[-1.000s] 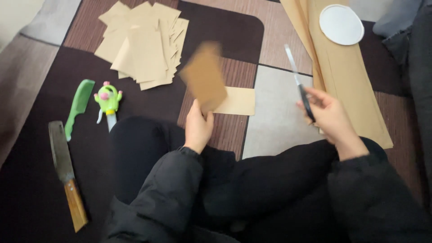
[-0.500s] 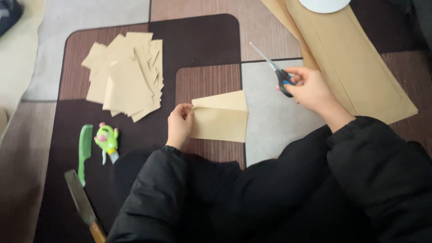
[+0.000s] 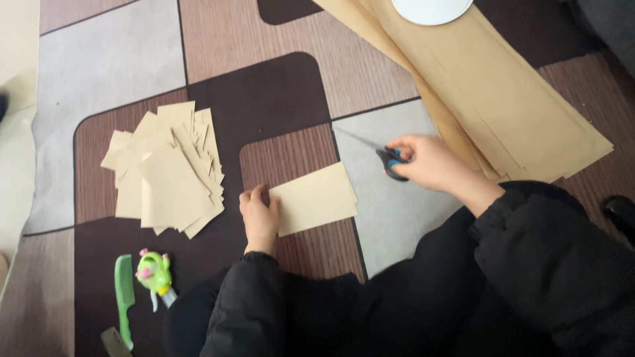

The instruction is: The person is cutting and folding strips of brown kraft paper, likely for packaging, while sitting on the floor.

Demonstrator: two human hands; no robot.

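Tan paper is what both hands work around: a rectangular paper piece [image 3: 316,199] lies flat on the patterned carpet [image 3: 278,92], its long axis running left to right with the right end tipped slightly away from the person. The left hand [image 3: 260,216] rests on its left short edge, fingers curled down and pinning that end. The right hand [image 3: 430,162] sits beyond the sheet's far right corner, closed around the handles of scissors [image 3: 383,153] whose blades look shut and point left, away from the hand. So the sheet lies between the hands, touching only the left. A pile of cut pieces [image 3: 169,172] lies well to the left, and large tan sheets [image 3: 503,99] stretch behind the right hand.
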